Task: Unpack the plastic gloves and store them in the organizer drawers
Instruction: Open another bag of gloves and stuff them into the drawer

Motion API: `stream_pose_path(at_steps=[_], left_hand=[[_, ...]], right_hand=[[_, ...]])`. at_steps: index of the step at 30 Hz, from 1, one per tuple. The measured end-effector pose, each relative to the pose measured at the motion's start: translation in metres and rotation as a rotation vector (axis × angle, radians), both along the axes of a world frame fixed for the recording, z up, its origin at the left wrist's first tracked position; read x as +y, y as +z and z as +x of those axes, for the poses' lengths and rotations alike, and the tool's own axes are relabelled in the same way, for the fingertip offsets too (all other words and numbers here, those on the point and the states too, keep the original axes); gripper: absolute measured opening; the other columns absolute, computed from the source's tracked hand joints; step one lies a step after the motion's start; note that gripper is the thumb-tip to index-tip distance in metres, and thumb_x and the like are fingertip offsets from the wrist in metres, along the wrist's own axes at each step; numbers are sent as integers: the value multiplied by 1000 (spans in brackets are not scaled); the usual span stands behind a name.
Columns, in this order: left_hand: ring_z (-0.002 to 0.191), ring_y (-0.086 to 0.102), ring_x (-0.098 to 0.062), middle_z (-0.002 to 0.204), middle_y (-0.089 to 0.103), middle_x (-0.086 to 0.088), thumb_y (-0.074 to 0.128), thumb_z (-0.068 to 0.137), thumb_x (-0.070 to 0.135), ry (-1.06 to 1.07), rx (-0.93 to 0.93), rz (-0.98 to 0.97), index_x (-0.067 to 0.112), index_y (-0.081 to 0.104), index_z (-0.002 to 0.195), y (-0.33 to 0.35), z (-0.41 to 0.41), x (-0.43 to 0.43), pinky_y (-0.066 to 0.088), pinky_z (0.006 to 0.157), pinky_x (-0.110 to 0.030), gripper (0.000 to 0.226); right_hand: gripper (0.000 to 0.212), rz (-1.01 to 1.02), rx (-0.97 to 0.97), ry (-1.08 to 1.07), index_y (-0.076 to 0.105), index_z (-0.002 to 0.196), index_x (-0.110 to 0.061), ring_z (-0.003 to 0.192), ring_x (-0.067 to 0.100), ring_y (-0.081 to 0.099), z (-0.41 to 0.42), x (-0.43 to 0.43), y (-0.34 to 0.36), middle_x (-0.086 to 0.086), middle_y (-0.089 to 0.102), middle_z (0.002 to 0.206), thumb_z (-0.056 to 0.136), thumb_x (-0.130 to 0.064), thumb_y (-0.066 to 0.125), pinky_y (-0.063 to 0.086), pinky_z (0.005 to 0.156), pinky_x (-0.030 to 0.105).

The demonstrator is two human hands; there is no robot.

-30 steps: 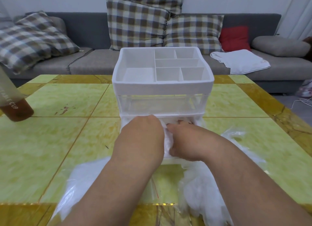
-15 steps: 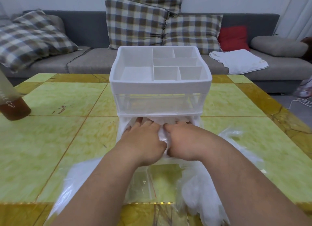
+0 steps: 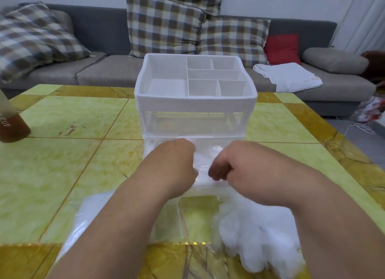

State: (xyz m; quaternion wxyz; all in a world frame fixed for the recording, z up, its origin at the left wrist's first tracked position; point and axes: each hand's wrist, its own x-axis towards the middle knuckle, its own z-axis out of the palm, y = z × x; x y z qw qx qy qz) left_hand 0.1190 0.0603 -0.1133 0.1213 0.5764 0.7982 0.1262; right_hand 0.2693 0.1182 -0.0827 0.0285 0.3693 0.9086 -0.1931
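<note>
**Mia:** Where are the gloves now?

**Ben:** Some gloves (image 3: 203, 164) are in the bottom drawer (image 3: 205, 190) of the organizer (image 3: 195, 103). That drawer is pulled out to the near side. More lie in a loose pile (image 3: 256, 237) on the worktop (image 3: 62, 164), near and to the right.

**Mia:** What are the hands doing?

**Ben:** Both are over the open drawer, side by side. The right hand (image 3: 229, 164) has its fingers (image 3: 215, 172) curled onto the gloves. The left hand (image 3: 173, 164) is knuckles up. Its fingers are hidden under it, so I cannot tell if they hold anything.

**Mia:** How do you do this bit well?

**Ben:** I think the job now is packing the gloves down flat. Push soft and slow, from the middle out to the sides. The gloves look thin, slippy and puffy, so they may spring back up. Tuck every edge inside the drawer walls. A bit hanging over the front could jam the drawer when it slides in.

**Mia:** Will the box move?

**Ben:** It looks light, so it might. Press down, not away to the far side. If the pile does not fit, the top drawer (image 3: 193, 124) is shut, and I see nothing in it.
</note>
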Motion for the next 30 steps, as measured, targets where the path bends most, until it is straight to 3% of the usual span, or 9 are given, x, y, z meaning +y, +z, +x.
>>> stream_pose_path(at_steps=[2, 5, 8, 10, 14, 17, 21, 25, 30], left_hand=[[133, 47, -13, 144, 50, 9, 57, 95, 17, -34, -32, 7, 29, 51, 140, 13, 4, -7, 41, 104, -27, 47], [114, 59, -12, 127, 59, 7, 58, 88, 13, -87, -15, -135, 32, 62, 120, 25, 9, -17, 51, 91, -28, 37], [82, 68, -18, 114, 67, -4, 68, 81, 17, -101, 46, -337, 21, 61, 99, 22, 9, -21, 53, 63, -28, 20], [75, 67, -16, 108, 66, -2, 72, 81, 16, -67, 58, -378, 16, 63, 111, 17, 6, -19, 51, 55, -25, 31], [62, 51, -4, 98, 56, 8, 79, 79, 26, -47, 58, -346, 23, 58, 117, 14, 3, -16, 37, 43, -18, 43], [74, 56, -7, 107, 58, 8, 81, 78, 34, -69, 76, -327, 25, 58, 120, 15, 6, -17, 45, 53, -18, 49], [107, 58, -10, 115, 60, 13, 79, 77, 39, -118, 99, -78, 30, 62, 119, 20, 17, -15, 51, 90, -28, 46], [91, 61, -2, 94, 65, 18, 70, 85, 34, -149, -128, 340, 34, 67, 101, 24, 52, -11, 49, 78, -22, 17], [90, 62, 2, 96, 70, 19, 64, 92, 27, -241, -255, 195, 32, 73, 106, 0, 96, -7, 53, 82, -21, 17]], right_hand=[[41, -41, -78, 28, 74, 97, -20, 78, 14, 69, 1, -3, -7, -1, 73, 89, 74, 0, 46, 59, 70, 30], [28, -40, -117, 27, 64, 80, -21, 41, 5, 49, 3, -6, -9, -4, 59, 65, 72, -1, 47, 36, 39, 20], [22, -9, -92, 51, 65, 87, -12, 66, 16, 60, 6, -5, -9, 4, 65, 83, 74, -2, 51, 46, 51, 25], [36, 35, -39, 21, 68, 113, -24, 91, 12, 62, 8, -4, -4, -11, 63, 102, 82, -8, 58, 50, 58, 14], [40, 53, -11, -5, 64, 121, -33, 92, 9, 62, 8, -2, -5, -14, 55, 108, 84, -18, 64, 53, 73, 24], [7, 62, -116, 43, 66, 91, -21, 76, 16, 59, 8, -3, -13, -3, 63, 89, 84, -21, 63, 50, 67, 31], [43, 119, 101, -64, 61, 130, -35, 114, 4, 59, 25, 2, 7, -18, 59, 129, 88, -27, 64, 46, 90, 23], [18, 148, 420, -367, 73, 101, -32, 76, 2, 65, 66, 12, 19, -19, 68, 92, 89, -21, 64, 49, 60, 23], [17, 105, 299, -554, 71, 76, -24, 72, 13, 67, 116, 10, -10, -10, 71, 79, 89, -17, 64, 56, 63, 32]])
